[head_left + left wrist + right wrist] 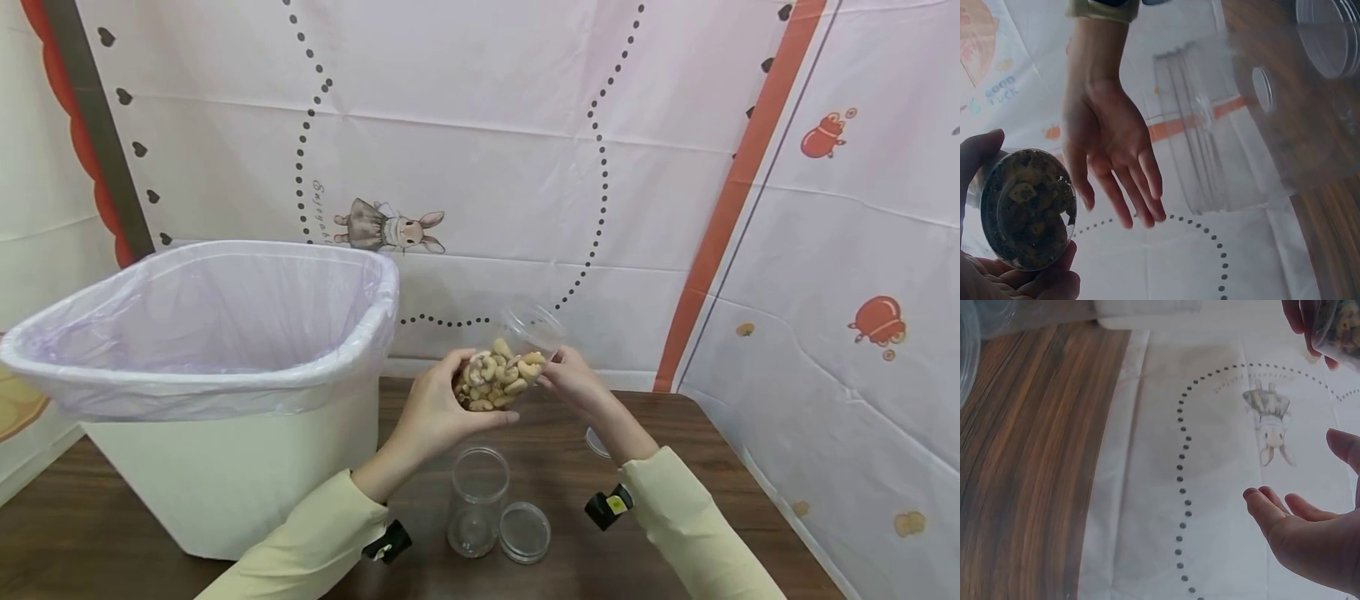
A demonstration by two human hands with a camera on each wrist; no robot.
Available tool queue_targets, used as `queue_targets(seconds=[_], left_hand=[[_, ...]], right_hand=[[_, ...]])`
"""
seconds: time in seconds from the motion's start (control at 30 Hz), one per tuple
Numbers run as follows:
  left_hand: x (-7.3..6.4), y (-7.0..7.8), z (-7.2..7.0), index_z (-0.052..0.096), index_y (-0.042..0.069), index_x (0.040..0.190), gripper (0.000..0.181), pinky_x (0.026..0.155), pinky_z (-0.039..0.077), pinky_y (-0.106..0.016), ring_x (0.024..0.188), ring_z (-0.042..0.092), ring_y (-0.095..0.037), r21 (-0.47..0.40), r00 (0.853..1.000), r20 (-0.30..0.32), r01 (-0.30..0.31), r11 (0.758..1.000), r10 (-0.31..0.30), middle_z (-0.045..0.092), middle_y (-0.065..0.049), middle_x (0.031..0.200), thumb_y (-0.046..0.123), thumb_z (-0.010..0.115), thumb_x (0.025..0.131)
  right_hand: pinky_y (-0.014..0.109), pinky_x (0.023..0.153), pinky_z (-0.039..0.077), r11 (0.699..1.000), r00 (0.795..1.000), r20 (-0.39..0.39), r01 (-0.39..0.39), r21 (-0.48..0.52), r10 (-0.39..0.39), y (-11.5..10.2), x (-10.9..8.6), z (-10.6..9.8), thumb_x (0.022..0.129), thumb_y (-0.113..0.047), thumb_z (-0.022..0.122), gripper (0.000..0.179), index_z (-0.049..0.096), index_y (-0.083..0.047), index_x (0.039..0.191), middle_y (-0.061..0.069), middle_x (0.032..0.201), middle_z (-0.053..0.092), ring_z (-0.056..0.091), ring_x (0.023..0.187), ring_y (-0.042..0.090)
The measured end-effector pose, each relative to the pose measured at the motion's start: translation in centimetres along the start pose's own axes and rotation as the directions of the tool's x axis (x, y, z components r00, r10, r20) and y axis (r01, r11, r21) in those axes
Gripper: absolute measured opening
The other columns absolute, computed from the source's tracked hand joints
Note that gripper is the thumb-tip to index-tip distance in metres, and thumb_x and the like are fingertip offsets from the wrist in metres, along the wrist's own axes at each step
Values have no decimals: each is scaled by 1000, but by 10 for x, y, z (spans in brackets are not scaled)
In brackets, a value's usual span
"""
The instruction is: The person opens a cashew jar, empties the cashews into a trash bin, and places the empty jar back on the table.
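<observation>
In the head view my left hand (438, 408) grips a clear jar of cashews (491, 379), tilted with its clear upper end to the upper right. The jar's rounded end, with nuts behind it, faces the left wrist camera (1029, 209). My right hand (573, 379) is beside the jar's right side. Its fingers are extended and hold nothing visible in the left wrist view, apart from the jar there. Below the hands an empty clear jar (476, 508) stands on the table, next to a round clear lid (525, 532).
A large white bin (247, 475) with a pale purple liner stands at the left of the brown wooden table (675, 417). Another round lid (597, 442) lies partly behind the right forearm. Printed cloth walls (480, 183) rise behind and to the right.
</observation>
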State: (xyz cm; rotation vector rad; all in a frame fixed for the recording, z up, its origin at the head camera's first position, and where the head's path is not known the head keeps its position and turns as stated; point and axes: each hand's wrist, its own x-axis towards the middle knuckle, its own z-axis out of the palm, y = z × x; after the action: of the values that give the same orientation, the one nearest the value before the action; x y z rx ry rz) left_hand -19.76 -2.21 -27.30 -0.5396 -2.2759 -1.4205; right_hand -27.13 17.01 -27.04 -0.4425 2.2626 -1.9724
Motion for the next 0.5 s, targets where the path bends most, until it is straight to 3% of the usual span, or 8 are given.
queue_targets(seconds=[0.07,0.2,0.33,0.5], left_hand=[[-4,3,-3,55,13,116,74,78,48,-31,88,58,-11,-11,1000,11,4,1000,-4,63,3,99,31,87,52],[-10,8,-11,55,14,117,74,78,48,-30,88,58,-10,-28,1000,25,10,1000,-9,63,4,99,31,87,52],[-16,15,-19,54,16,118,75,78,48,-31,88,59,-10,-35,1000,29,6,999,-5,63,4,99,33,87,52],[-21,25,-29,54,15,117,73,82,47,-32,91,59,-10,-71,998,40,-49,996,52,63,3,102,30,87,53]], right_hand=[[22,83,44,1000,1000,14,10,-3,-10,-3,1,4,86,-5,49,46,37,10,128,10,110,55,53,93,10],[34,95,40,1000,999,25,20,5,-20,-13,0,11,85,-15,57,63,28,0,139,18,136,40,47,116,26],[39,98,37,999,998,56,37,26,-39,-23,-3,18,87,-14,56,62,27,0,140,20,138,38,42,122,33],[41,98,37,995,990,109,78,56,-84,-32,-6,25,88,-8,48,56,28,1,139,26,134,40,44,119,34]])
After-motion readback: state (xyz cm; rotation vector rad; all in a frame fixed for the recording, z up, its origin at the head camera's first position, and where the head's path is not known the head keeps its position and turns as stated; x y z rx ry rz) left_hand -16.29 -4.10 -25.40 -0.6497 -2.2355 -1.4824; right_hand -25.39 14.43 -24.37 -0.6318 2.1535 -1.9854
